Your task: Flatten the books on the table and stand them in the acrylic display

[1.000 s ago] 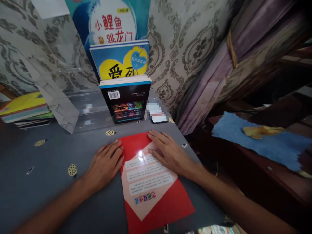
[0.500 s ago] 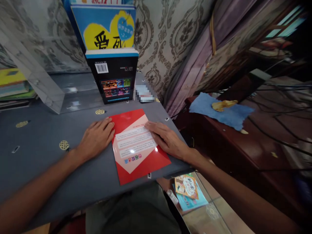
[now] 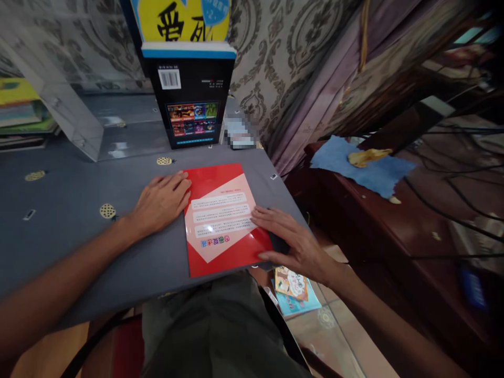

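A thin red booklet [image 3: 230, 257] lies on the grey tabletop, its cover printed with a pale slanted panel and white text boxes; the print reads upside down from here. At its upper left edge rests my left hand [image 3: 162, 203], laid flat with the fingertips touching the cover. My right hand [image 3: 297, 239] is at the right edge, fingers stretched over the lower right part and the thumb spread apart from them. Neither hand is wrapped round anything.
Behind the booklet a black book [image 3: 192, 86] stands upright with a yellow and blue book [image 3: 214, 29] behind it. A clear acrylic holder [image 3: 73, 115] is at left. Books [image 3: 297, 291] lie on the floor. A blue cloth [image 3: 338, 157] drapes the dark red furniture at right.
My right hand has slid down the booklet's right edge, and its thumb has spread away from the fingers. My left hand stays at the upper left edge. The camera view has shifted slightly.
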### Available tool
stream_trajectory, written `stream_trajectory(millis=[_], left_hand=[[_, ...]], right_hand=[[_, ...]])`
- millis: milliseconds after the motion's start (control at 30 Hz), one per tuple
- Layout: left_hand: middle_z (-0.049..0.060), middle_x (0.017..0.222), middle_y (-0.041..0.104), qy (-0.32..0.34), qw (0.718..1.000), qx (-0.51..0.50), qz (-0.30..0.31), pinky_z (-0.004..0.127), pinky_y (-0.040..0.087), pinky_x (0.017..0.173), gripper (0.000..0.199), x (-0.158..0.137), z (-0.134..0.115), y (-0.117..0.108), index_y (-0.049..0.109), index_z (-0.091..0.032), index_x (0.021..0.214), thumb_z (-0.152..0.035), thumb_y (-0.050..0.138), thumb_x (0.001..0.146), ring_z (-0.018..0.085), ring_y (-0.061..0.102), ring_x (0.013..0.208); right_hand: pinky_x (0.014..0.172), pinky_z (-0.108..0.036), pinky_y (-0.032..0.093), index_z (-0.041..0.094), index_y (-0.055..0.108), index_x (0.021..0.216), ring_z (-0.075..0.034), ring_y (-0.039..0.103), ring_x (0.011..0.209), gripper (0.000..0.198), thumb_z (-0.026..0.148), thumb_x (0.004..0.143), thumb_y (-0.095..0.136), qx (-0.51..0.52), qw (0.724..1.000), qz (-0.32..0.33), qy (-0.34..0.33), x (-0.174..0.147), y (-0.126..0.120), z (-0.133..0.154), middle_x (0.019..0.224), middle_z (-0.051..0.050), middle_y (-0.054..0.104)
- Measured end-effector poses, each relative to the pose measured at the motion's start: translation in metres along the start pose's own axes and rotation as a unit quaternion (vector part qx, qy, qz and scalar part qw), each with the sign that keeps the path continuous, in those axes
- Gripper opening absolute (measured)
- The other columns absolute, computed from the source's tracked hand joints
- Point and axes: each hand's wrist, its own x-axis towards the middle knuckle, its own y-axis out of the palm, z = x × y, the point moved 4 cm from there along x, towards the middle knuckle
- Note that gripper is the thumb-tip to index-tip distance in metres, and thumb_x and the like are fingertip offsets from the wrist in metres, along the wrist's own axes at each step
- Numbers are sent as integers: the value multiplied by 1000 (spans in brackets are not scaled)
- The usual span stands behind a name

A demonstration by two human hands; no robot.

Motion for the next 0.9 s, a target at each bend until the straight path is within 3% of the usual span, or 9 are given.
stream_trajectory(millis=[67, 200, 433, 633, 767, 900], left_hand=[[19, 136, 63, -4, 1000, -4, 1, 48, 51, 97, 35, 0, 0, 0, 64, -14, 116, -28, 35, 103, 32, 63, 122], [18, 137, 63, -17, 1000, -7, 4, 46, 50, 100, 34, 2, 3, 2, 64, -14, 115, -26, 36, 102, 30, 62, 124], [16, 139, 62, -64, 998, -20, 13, 48, 47, 106, 37, 14, 18, 9, 64, -16, 117, -27, 32, 102, 29, 58, 131], [16, 134, 65, -72, 997, -32, 7, 49, 49, 104, 37, 21, 27, 9, 63, -16, 119, -33, 34, 102, 29, 61, 124], [15, 132, 65, -81, 995, -53, 19, 47, 49, 104, 39, 22, 29, 8, 62, -16, 119, -43, 42, 100, 29, 61, 122], [19, 140, 59, -87, 994, -62, 29, 50, 42, 110, 43, 19, 26, 10, 59, -12, 126, -42, 42, 100, 32, 54, 131]], right_hand=[[118, -56, 39, 26, 37, 155, -30, 45, 143, 77, 49, 89, 70, -8, 1000, 21, -14, -2, 0, -2, 151, -13, 52], [118, -54, 40, 27, 32, 157, -28, 42, 145, 78, 48, 91, 68, -21, 999, 40, -21, 1, -1, -9, 154, -14, 48], [117, -50, 42, 25, 44, 150, -26, 39, 147, 61, 40, 95, 65, -40, 997, 43, -59, 23, -2, -26, 157, -14, 44], [115, -54, 44, 29, 48, 148, -27, 41, 145, 58, 39, 94, 68, -55, 995, 64, -47, 33, -7, -38, 156, -11, 46], [116, -56, 42, 27, 52, 145, -29, 43, 144, 56, 43, 93, 67, -70, 994, 83, -33, 37, -8, -30, 154, -12, 48], [118, -61, 35, 22, 52, 145, -32, 40, 146, 59, 47, 93, 65, -68, 991, 99, -53, 50, 6, 3, 150, -15, 53]])
